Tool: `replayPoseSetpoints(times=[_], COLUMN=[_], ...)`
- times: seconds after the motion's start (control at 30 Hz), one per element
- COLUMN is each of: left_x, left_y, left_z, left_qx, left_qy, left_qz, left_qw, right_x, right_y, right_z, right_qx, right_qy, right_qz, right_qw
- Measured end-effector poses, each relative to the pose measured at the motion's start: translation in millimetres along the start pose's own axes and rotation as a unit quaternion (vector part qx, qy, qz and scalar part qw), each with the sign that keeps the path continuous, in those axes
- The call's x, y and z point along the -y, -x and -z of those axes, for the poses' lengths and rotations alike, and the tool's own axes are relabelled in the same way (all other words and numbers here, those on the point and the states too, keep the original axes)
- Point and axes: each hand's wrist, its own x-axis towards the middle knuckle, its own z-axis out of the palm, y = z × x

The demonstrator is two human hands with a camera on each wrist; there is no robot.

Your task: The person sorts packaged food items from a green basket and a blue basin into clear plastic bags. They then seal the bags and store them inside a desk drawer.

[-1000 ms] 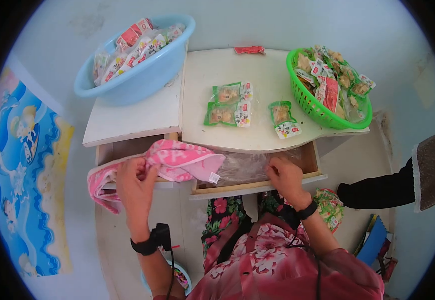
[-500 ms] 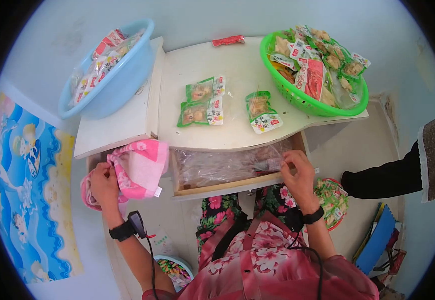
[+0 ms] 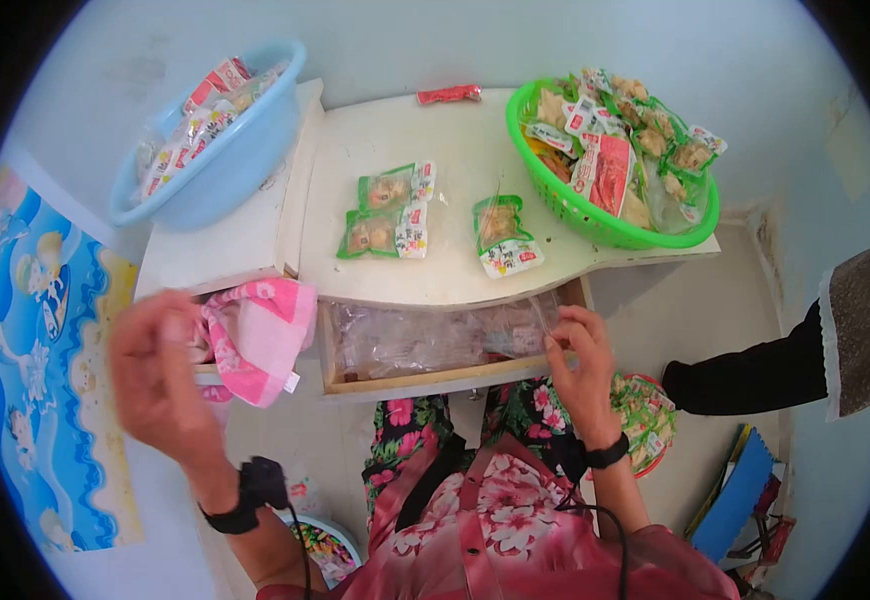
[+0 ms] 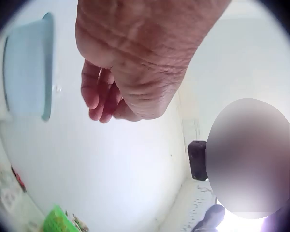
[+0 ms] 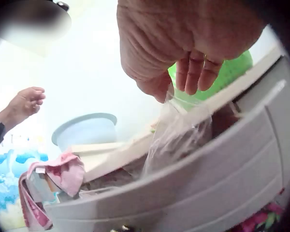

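Clear plastic [image 5: 176, 130] rises from the open drawer [image 5: 183, 193], pinched between the thumb and a finger of my right hand [image 5: 183, 53]. In the head view that right hand [image 3: 583, 375] is over the drawer's right end, and thin clear plastic [image 3: 405, 335] fills the drawer. My left hand [image 3: 165, 375] is raised at the left, fingers loosely bent and holding nothing; the left wrist view also shows the left hand [image 4: 130, 58] empty. Beside it, a pink towel [image 3: 260, 335] hangs over the smaller left drawer.
A blue basin [image 3: 220, 160] of packets stands on the left top, a green basket [image 3: 615, 235] of packets at the right. Three green-and-white packets [image 3: 503, 235] and a red one [image 3: 448, 94] lie on the table [image 3: 355, 290]. Bowls and a blue folder [image 3: 735, 495] are below.
The left hand has let go of the pink towel and lifted off it. The towel has shifted left and hangs bunched. The right hand has lifted plastic up from the drawer.
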Motion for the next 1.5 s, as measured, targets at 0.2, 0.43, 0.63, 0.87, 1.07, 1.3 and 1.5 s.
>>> replayPoseSetpoints(times=[0.2, 0.43, 0.63, 0.87, 1.07, 1.3, 1.5], left_x=[-20, -50, -33, -1, 12, 13, 29], left_y=[72, 95, 110, 107, 99, 85, 87], left_z=[-57, -89, -89, -74, -78, -68, -51], left_qx=[0.378, 0.312, 0.160, 0.068, 0.006, -0.033, -0.093], left_qy=[0.147, 0.467, 0.378, 0.375, 0.371, 0.354, 0.335], left_qz=[0.140, 0.364, 0.477, 0.396, 0.357, 0.342, 0.324], left_qw=[0.903, 0.743, 0.777, 0.836, 0.857, 0.870, 0.880], right_x=[55, 104, 104, 29, -33, -60, -108], right_y=[-21, -31, -36, -105, -126, -149, -196], right_z=[39, 28, 9, 73, 71, 82, 80], right_qx=[-0.060, 0.010, 0.058, -0.082, -0.056, -0.054, -0.054], right_qy=[-0.026, -0.012, -0.130, 0.254, 0.331, 0.332, 0.325], right_qz=[0.077, 0.355, 0.340, 0.170, 0.141, 0.154, 0.179], right_qw=[0.995, 0.935, 0.930, 0.949, 0.931, 0.929, 0.927])
